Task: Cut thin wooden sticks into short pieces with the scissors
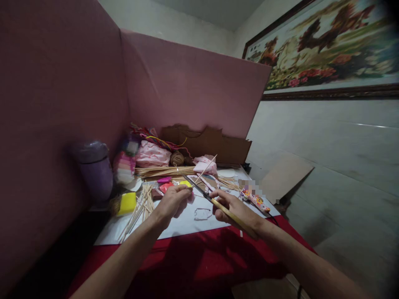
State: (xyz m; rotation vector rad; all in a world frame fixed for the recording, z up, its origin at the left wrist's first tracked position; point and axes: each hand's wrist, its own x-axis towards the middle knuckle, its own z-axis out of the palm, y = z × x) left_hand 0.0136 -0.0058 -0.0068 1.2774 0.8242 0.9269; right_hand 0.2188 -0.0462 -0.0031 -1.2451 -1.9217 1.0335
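My left hand [175, 202] pinches a thin bamboo stick [206, 167], which slants up and to the right. My right hand [232, 209] is closed around a pair of scissors [230, 214] with long yellow handles. The dark blades [199, 189] point up and left, close to the stick just beyond my left fingertips. Whether the blades touch the stick I cannot tell. Below and between my hands, a small flat cut-out [202, 214] with a dark outline lies on the white sheet [183, 224].
Loose sticks [140, 207] and a yellow pack [127, 203] lie at the left, near a purple container [95, 170]. Behind are a stick bundle [168, 171], twine [177, 158] and cardboard [193, 139]. A flower-patterned tool [255, 200] with a cord lies right, on red cloth [174, 265].
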